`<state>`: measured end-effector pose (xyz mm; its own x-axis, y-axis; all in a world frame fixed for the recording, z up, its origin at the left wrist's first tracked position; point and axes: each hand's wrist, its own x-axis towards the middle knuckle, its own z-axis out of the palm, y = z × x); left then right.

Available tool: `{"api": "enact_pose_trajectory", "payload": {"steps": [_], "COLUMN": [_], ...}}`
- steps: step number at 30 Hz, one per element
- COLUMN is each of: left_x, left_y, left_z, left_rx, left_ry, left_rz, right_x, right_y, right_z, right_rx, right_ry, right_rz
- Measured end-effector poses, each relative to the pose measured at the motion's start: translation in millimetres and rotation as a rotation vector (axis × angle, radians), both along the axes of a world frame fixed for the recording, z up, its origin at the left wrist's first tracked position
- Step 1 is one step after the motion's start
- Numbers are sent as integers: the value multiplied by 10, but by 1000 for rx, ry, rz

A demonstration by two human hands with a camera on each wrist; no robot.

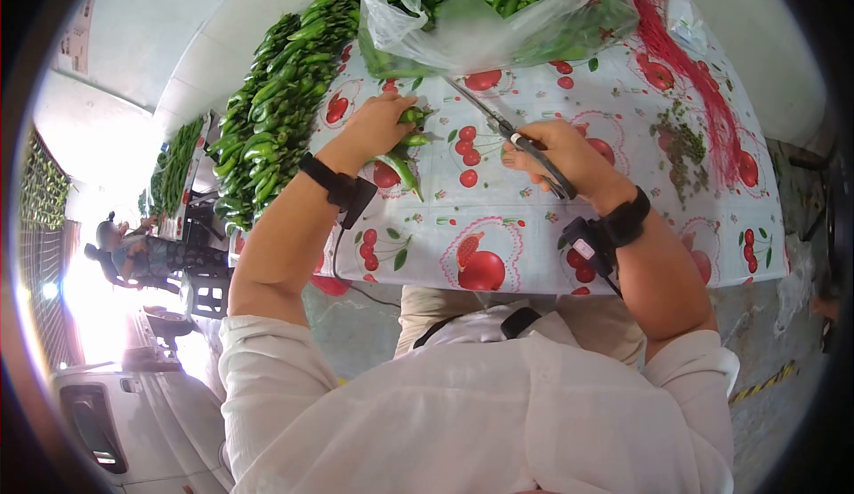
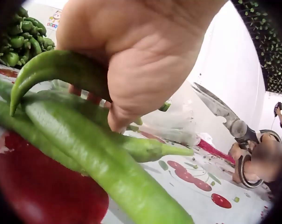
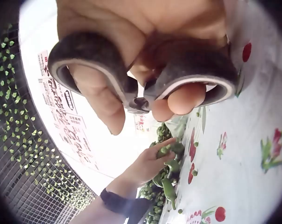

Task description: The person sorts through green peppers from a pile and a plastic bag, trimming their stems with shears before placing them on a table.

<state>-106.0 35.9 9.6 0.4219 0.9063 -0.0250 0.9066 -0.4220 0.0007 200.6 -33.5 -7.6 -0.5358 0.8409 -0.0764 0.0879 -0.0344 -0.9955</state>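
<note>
My left hand (image 1: 374, 127) is curled over a few green peppers (image 1: 406, 176) on the patterned tablecloth. In the left wrist view one curved pepper (image 2: 61, 70) lies under the palm, and a long pepper (image 2: 103, 158) extends toward the camera; thumb and fingers close round the peppers. My right hand (image 1: 565, 157) grips black-handled scissors (image 1: 507, 127), whose blades point up and left toward the plastic bag. The right wrist view shows fingers through both handle loops (image 3: 220, 88); the blades are hidden there.
A long heap of green peppers (image 1: 276, 120) lines the table's left side. At the back stands a clear plastic bag (image 1: 534, 44) of peppers. Red strings (image 1: 689, 62) and small green stem bits (image 1: 683, 147) lie on the right. Another person (image 1: 133, 249) is at the far left.
</note>
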Motion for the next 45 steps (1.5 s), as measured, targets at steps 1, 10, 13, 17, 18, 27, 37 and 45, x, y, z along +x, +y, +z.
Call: {"api": "enact_pose_trajectory", "payload": {"steps": [1, 10, 13, 17, 18, 27, 37, 45], "left_x": [21, 155, 166, 306, 332, 431, 380, 294], "left_y": [25, -137, -147, -248, -258, -296, -390, -529], "left_z": [-31, 111, 159, 291, 305, 370, 471, 391], "left_rx": [-8, -84, -72, -107, -137, -199, -287, -409], "left_ry": [39, -297, -419, -541, -564, -618, -469, -390], "left_rz": [48, 141, 76, -28, -24, -45, 23, 101], "right_x": [-4, -19, -27, -18, -16, -33, -67, -66], "right_y": [15, 48, 27, 17, 28, 89, 22, -21], "right_z": [-27, -134, -137, -124, -150, -262, -180, -117], "right_rx": [27, 380, 402, 418, 433, 389, 414, 379], "right_ry": [4, -187, -218, -210, -180, -59, -207, -348], "right_rz": [-2, -143, -146, -115, -116, -61, -53, -4]}}
